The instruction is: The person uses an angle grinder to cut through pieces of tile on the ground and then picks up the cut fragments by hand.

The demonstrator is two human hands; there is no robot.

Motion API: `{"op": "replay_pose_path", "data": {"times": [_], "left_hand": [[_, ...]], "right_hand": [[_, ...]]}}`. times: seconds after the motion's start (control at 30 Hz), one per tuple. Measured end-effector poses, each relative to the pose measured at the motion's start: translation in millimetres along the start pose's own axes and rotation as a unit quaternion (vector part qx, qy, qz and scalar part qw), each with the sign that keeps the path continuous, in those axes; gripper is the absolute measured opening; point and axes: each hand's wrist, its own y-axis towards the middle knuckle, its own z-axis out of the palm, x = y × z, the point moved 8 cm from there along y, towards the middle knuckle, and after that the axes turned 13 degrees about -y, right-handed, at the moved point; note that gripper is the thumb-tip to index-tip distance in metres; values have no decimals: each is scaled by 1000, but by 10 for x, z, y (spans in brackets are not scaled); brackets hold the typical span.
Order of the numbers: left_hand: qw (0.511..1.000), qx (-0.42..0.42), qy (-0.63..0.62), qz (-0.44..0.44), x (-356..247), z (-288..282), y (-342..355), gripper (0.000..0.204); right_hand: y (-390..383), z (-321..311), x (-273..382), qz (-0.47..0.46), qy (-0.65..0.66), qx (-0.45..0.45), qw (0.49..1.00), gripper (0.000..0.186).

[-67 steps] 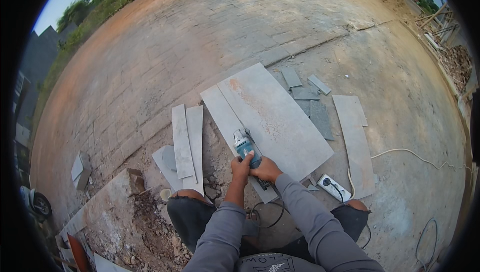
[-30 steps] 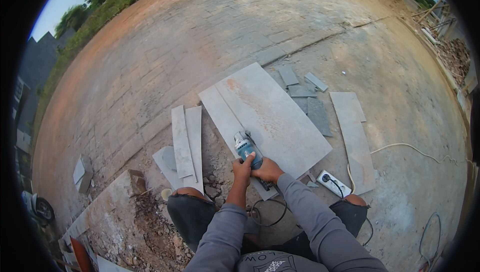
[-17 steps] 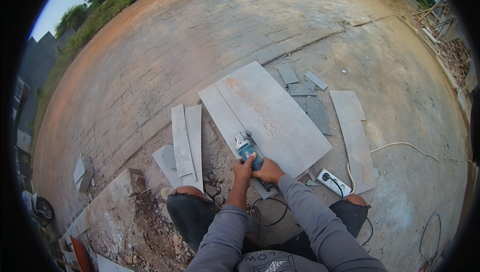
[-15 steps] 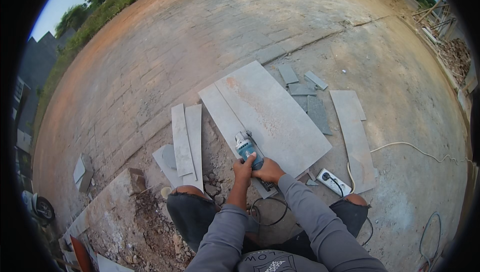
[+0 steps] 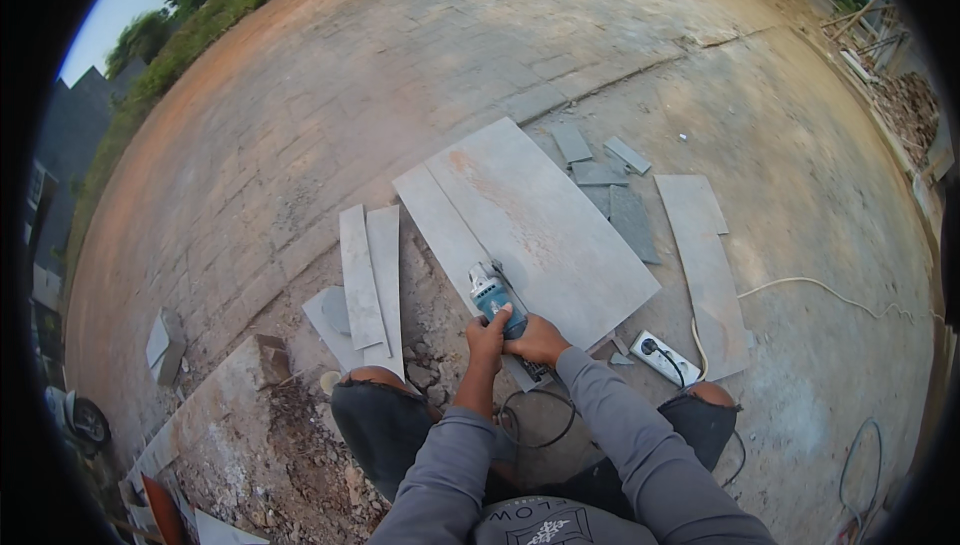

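Both my hands are wrapped round a teal angle grinder (image 5: pixel 494 303) with a silver head. My left hand (image 5: pixel 486 339) grips its body, thumb on top. Behind it my right hand (image 5: pixel 541 341) closes on the right side of the body. The grinder's head rests over a large pale grey tile (image 5: pixel 560 235), on a straight dark line that runs toward the tile's far left edge. Its disc is mostly hidden by the head. Reddish dust lies on the tile's far part, and a faint haze hangs beyond it. A black cord (image 5: pixel 548 439) loops beneath my wrists.
Narrow tile strips (image 5: pixel 362 275) lie left of the large tile. Greenish-grey stone offcuts (image 5: pixel 630 225) and a long tile piece (image 5: pixel 700 265) lie to the right. A white power strip (image 5: pixel 664 357) with a plug sits near my right knee. Rubble (image 5: pixel 300 445) covers the ground at left.
The view has shifted slightly, and the scene sits a little higher and further left in it. My hands keep their hold on the grinder, which stays at nearly the same spot along the line.
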Motion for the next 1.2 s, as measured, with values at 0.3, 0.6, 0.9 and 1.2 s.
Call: {"op": "replay_pose_path", "data": {"times": [0.3,0.6,0.9,1.2], "left_hand": [[1000,2,7,2,25,2,-53,51],[1000,0,16,-5,10,10,-73,51],[999,-6,40,-7,40,-21,-110,54],[999,6,31,-17,108,-5,-170,53]], "right_hand": [[-60,11,-25,5,7,10,1000,91],[-60,32,-44,11,12,15,1000,95],[-147,12,-40,7,3,6,1000,90],[-192,47,-118,8,5,4,1000,94]]}}
